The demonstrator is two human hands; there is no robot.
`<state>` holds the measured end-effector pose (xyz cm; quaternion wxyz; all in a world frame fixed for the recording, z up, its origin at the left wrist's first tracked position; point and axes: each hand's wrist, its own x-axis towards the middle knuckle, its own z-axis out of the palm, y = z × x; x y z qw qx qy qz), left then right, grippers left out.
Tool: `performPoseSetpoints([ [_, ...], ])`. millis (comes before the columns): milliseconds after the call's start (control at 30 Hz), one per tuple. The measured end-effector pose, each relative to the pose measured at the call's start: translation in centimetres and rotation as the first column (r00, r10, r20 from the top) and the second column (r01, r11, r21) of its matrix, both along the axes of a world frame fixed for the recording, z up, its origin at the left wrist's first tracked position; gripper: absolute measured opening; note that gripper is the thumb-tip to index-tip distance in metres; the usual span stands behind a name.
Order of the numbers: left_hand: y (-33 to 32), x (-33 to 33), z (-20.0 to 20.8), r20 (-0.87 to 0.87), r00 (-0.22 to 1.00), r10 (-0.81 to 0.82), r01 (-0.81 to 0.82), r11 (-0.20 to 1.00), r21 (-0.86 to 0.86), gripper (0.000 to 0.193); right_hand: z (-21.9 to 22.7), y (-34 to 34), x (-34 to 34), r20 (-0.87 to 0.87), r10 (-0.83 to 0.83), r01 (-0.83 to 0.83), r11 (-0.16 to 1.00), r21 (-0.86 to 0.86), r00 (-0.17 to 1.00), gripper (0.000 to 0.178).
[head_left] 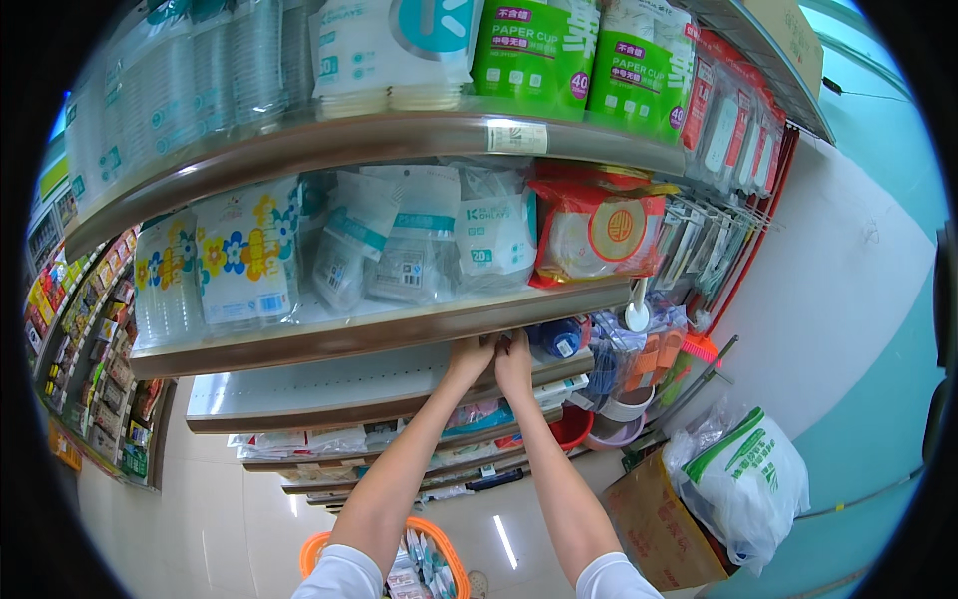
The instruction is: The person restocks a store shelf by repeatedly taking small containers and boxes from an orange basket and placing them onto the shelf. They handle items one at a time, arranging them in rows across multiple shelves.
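Both my arms reach forward into the gap below the second shelf (399,325). My left hand (473,357) and my right hand (513,363) are close together, over the right part of the lower shelf (329,382). Their fingers look curled inward, and the tips are partly hidden under the upper shelf's edge. Whatever they hold, if anything, cannot be made out. Just right of my right hand lies a dark blue rolled or rounded item (562,337) with a white label.
Above are packs of clear plastic cups (244,255), a red-wrapped pack (604,230) and green paper-cup packs (534,60). A white ladle (637,307) hangs at right. Below stand an orange basket (454,559) with packets, a cardboard box (664,524) and a white plastic bag (753,484).
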<state>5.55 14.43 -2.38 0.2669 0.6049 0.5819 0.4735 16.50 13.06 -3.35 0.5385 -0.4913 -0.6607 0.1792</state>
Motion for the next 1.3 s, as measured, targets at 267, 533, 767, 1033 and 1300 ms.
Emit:
performPoseSetpoints([
  [267,4.3,-1.2,-3.9,0.067,0.994,0.083,-0.099,0.948,0.303,0.042,-1.0,3.0,-1.6,-0.075,0.151,-0.159,0.979,-0.127,0.986,0.046],
  [533,-2.2,-1.2,-0.9,0.316,0.949,-0.003,-0.033,0.994,0.107,0.029,-0.9,-1.4,-1.2,-0.209,0.143,-0.136,0.99,0.049,0.967,0.056],
  [767,-12.9,-1.7,-0.3,0.36,0.925,0.122,-0.232,0.931,0.28,0.079,2.8,-13.0,-1.6,-0.382,0.242,-0.273,0.962,-0.027,0.892,0.039],
  [1033,-28.3,-4.4,-2.3,0.316,0.947,0.062,-0.149,0.955,0.256,0.073,-1.3,-25.3,-3.7,-0.544,0.259,-0.396,0.906,-0.148,0.798,0.041],
  [1300,-42.2,-11.7,-10.5,0.278,0.924,0.261,-0.287,0.956,0.056,0.079,-8.0,-35.8,-9.7,-0.438,0.337,-0.519,0.751,-0.408,0.833,0.039],
])
